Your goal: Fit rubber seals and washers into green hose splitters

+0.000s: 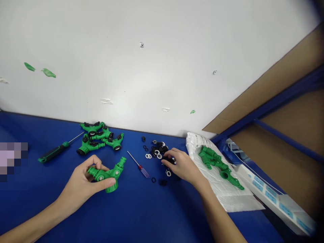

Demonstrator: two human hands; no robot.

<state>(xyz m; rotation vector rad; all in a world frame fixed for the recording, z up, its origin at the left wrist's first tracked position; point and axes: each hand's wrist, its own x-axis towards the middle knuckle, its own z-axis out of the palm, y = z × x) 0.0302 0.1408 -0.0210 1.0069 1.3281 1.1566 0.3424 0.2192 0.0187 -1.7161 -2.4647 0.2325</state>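
My left hand (87, 182) is closed around a green Y-shaped hose splitter (111, 176), its threaded collar pointing down and its two outlets spread left and right. No black valve knobs show on the side facing me. Over a loose pile of small black parts (157, 148) and white washers (159, 156), my right hand (178, 162) reaches with thumb and forefinger curved and apart. Dark parts lie under and between its fingertips, but I see none gripped. A small screwdriver (141, 168) with a clear purple handle lies between my hands.
Several green splitters with black knobs (112, 141) lie at the back left, beside a larger green-black screwdriver (55, 151). Green splitter bodies (212, 158) rest on a white padded bag (202, 175) at right. A power strip (275, 199) runs beyond it; a white wall (152, 74) stands behind.
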